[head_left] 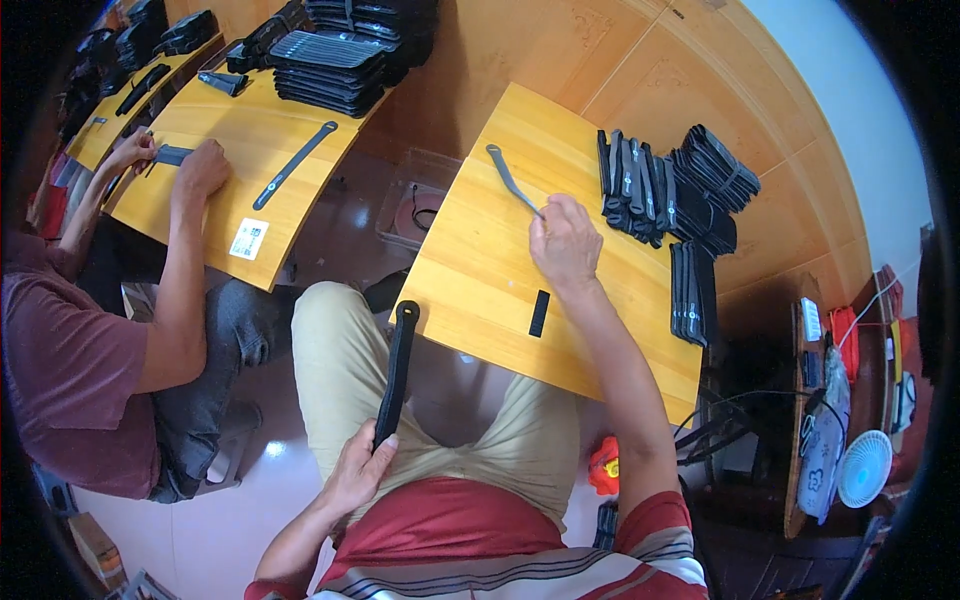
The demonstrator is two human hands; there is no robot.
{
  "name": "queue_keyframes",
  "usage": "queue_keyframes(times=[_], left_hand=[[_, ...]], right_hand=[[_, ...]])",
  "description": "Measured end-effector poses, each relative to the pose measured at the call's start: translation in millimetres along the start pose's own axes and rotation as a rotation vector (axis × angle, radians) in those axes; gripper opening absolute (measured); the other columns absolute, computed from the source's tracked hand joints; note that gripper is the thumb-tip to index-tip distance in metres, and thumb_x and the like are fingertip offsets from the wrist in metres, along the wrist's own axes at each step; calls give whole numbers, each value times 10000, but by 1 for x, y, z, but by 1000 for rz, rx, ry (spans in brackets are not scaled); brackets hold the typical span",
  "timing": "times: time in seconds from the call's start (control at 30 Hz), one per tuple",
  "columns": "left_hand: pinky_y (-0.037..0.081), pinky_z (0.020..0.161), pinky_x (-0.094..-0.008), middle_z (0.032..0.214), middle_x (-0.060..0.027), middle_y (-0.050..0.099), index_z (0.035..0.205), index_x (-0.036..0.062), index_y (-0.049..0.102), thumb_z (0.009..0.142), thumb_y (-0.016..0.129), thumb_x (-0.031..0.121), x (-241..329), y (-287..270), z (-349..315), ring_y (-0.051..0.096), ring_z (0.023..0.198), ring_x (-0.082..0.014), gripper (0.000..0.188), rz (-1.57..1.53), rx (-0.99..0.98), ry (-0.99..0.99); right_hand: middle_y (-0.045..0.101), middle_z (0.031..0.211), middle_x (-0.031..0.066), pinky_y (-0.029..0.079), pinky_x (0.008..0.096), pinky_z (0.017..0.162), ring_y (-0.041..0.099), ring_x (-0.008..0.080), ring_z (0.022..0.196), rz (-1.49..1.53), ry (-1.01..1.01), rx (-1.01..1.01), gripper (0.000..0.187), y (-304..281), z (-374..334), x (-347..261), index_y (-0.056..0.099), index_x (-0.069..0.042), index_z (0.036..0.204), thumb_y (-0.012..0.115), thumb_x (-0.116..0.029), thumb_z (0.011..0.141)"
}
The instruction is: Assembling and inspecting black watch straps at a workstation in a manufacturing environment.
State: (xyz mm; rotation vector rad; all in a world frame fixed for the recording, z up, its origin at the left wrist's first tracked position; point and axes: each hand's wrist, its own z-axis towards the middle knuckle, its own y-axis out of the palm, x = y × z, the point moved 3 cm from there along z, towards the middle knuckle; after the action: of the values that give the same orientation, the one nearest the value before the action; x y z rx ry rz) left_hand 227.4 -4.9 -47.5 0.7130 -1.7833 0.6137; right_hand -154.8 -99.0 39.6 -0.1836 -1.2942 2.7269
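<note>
My left hand [358, 468] is closed round the lower end of a long black strap [396, 365] with an eyelet at its top. The strap stands up over my lap, beside the table's near left corner. Over the wooden table [455, 275], my right hand [567, 242] grips one end of a thin grey strap [511, 182]. Its rounded, holed end points away toward the far left of the tabletop. A short black strip [538, 313] lies flat on the wood, nearer to me than my right hand. My right fingertips are partly hidden by the hand itself.
Bundled black straps [632, 185] and folded black stacks [692, 290] line the table's right side. At left, a co-worker's hands [203, 167] handle a dark strip at another table [235, 190]. A round pale-blue fan [865, 468] stands at far right.
</note>
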Motion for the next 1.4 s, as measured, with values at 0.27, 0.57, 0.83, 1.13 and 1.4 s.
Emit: queue_keyframes(times=[0.27,0.57,0.83,1.13,1.4], left_hand=[[403,569,-327,658,-34,464,941,31,469,1015,516,281,6,0,-3,460,617,-140,265,57,-10,-38],[410,568,-330,662,-32,471,937,36,470,1011,523,278,4,0,-1,463,613,-141,259,74,5,20],[420,593,-321,691,-42,491,945,33,485,1018,498,329,-1,2,-1,486,655,-132,305,45,-32,-24],[447,664,-255,852,-11,513,1144,15,546,1038,386,455,6,3,-6,496,744,-99,480,-324,-82,-113],[496,725,-273,896,-20,565,1207,-17,555,1020,516,266,9,4,6,558,783,-115,341,-390,-91,-53]], right_hand=[[678,939,115,546,440,723,647,292,929,78,25,-272,112,28,-4,-21,666,-48,877,657,-136,808],[659,1126,141,505,423,912,587,299,1103,170,-34,-344,255,33,3,-37,712,-9,1003,637,-221,882],[617,1179,144,474,433,960,547,329,1136,276,-75,-348,263,50,8,-38,677,27,1021,549,-185,934],[624,1145,160,482,431,940,572,343,1089,279,-71,-375,250,63,21,-43,666,32,1029,566,-172,924],[633,1150,168,481,419,943,581,336,1093,447,-4,-257,246,27,0,-58,683,1,1026,607,-198,903]])
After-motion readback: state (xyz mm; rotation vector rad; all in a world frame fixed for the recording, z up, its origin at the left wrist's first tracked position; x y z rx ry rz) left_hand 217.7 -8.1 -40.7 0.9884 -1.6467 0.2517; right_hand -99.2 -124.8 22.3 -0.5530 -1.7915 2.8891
